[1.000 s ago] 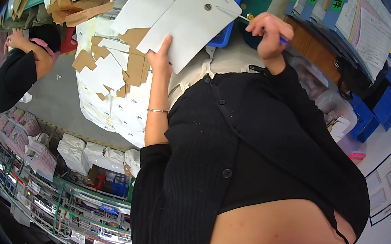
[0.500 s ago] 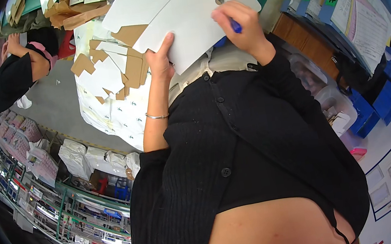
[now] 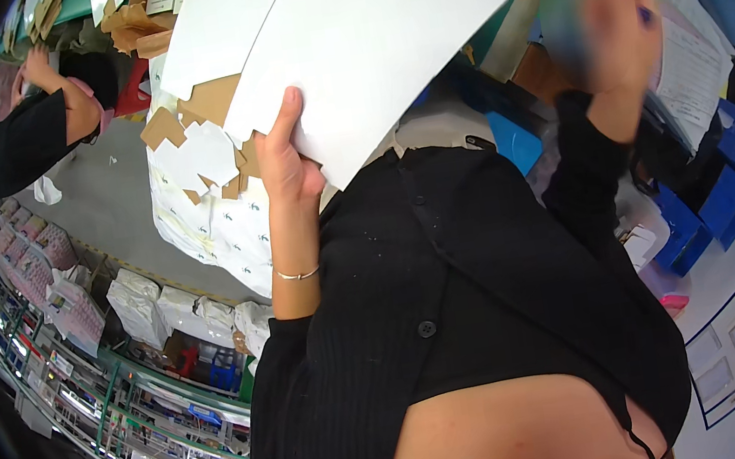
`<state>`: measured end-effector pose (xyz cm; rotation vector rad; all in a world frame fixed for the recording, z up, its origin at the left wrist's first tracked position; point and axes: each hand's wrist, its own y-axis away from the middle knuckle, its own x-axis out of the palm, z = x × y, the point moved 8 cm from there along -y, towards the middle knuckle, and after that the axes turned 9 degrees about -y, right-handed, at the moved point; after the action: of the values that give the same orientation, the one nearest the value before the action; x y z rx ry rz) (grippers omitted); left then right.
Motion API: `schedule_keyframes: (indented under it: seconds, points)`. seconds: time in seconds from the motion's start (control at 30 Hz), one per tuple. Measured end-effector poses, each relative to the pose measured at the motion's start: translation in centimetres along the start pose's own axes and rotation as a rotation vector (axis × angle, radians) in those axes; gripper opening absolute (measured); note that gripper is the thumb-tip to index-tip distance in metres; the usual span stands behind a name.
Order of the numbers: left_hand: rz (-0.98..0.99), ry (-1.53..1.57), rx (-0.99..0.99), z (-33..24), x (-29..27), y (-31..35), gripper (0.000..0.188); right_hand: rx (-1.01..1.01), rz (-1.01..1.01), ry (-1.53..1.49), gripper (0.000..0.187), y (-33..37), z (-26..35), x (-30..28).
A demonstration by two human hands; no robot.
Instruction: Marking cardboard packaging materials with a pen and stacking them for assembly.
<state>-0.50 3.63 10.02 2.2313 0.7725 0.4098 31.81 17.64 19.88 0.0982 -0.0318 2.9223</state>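
My left hand [image 3: 286, 168] grips the near left corner of a large white cardboard sheet [image 3: 371, 51], thumb on top and fingers underneath. The sheet has a round hole near its far edge and a small slot at the far right corner. My right hand [image 3: 629, 52] is raised at the right, away from the sheet, in front of the upright document folders. Its fingers are partly smeared by blur. A small dark blue end of a pen-like thing [image 3: 646, 15] shows in it. Beside the left hand lie brown and white cardboard cutouts [image 3: 206, 149], partly under the sheet.
The cutouts rest on a white patterned cloth [image 3: 208, 233]. Blue bins [image 3: 725, 198] and folder papers [image 3: 689, 43] stand at the right. At the far left, another person [image 3: 35, 135] in black works at a green table. Racks [image 3: 129, 404] and white bags [image 3: 138, 304] line the lower left.
My right hand has moved right and away from over the sheet, toward the folders. The sheet has shifted slightly and more of its surface shows, still in my left hand.
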Motion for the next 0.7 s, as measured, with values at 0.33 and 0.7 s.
schedule_keyframes:
  seconds: [0.33, 0.7]
  points:
    - [-0.013, 0.132, 0.092, -1.1, -1.3, 1.1, 0.041, 0.118, 0.357, -0.144, 0.026, 1.1, -3.2, 6.7]
    - [-0.186, 0.226, 0.368, -3.5, -5.7, 2.0, 0.037, -0.23, 0.285, -0.092, 0.013, 0.1, -1.2, 9.8]
